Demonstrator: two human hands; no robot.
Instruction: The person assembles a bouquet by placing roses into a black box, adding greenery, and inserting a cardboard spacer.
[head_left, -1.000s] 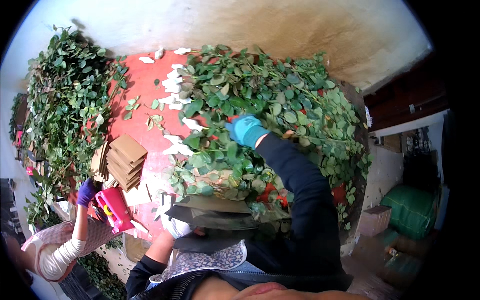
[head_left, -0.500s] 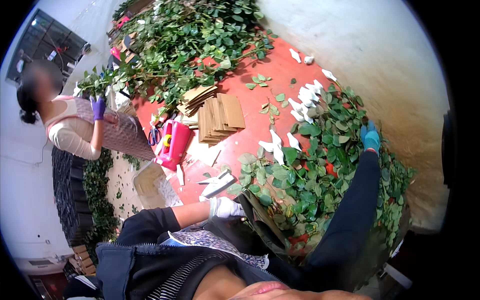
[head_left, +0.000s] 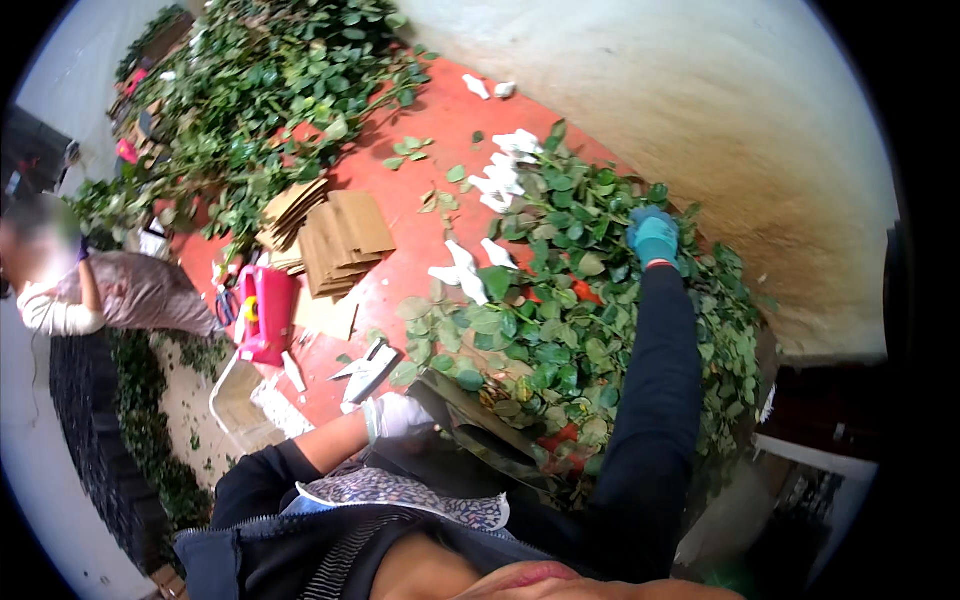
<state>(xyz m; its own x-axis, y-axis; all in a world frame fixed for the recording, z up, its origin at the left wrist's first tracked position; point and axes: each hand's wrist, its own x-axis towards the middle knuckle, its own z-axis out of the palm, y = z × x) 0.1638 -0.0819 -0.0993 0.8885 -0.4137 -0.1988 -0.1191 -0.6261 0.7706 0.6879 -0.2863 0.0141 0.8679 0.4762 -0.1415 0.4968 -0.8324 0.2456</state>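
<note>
My right hand (head_left: 652,232), in a blue glove, reaches far out with fingers curled into leafy rose stems (head_left: 585,215) by the wall. White wrapped flower heads (head_left: 497,180) line the left side of this pile. My left hand (head_left: 398,414), in a white glove, grips a dark, stiff sheet (head_left: 465,425) low in front of me, fingertips partly hidden. Scissors with pale handles (head_left: 368,372) lie just beyond it. A pink tape dispenser (head_left: 265,330) and folded brown cardboard sheets (head_left: 345,240) rest further left on the red table (head_left: 410,125).
A co-worker (head_left: 120,295) stands at the left with a purple-gloved hand raised. Leafy stems (head_left: 270,80) heap at the far end. A clear bin (head_left: 230,400) and black stacked material (head_left: 85,420) are at lower left. The wall (head_left: 740,120) bounds the table's right.
The camera view has swung about. My right hand has moved farther out toward the wall from mid-pile. The co-worker's purple-gloved hand rose from table level. My left hand stays on the dark sheet.
</note>
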